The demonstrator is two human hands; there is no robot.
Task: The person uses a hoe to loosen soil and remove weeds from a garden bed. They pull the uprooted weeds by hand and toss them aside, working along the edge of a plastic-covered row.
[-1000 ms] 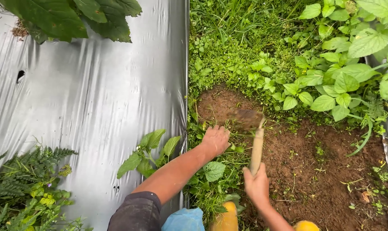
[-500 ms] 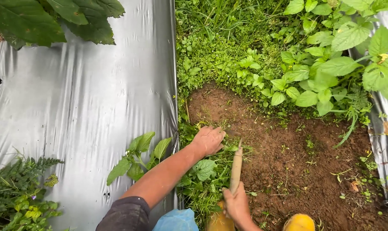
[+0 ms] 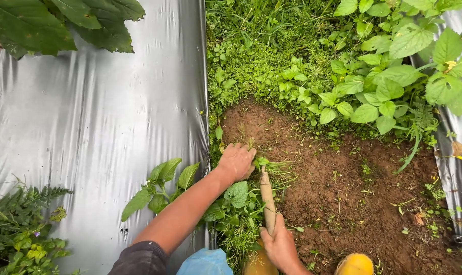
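The left hand (image 3: 236, 162) is grabbing weeds (image 3: 271, 167) at the dirt patch's (image 3: 343, 193) left edge. The right hand (image 3: 279, 244) is holding a wooden stick (image 3: 267, 201).

Pale wooden handle (image 3: 267, 202) upright beside gripped weeds (image 3: 271, 166).

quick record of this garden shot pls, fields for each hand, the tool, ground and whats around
left hand: left hand closed on a clump of weeds at the edge of the bare soil
right hand: right hand gripping the wooden handle at its near end
tool: handle points away toward the weeds; its working end is hidden
ground: patch of bare brown soil, low green weeds beyond it
left side: silver plastic mulch sheet
right side: broad-leaved plants
near edge: yellow boot toe
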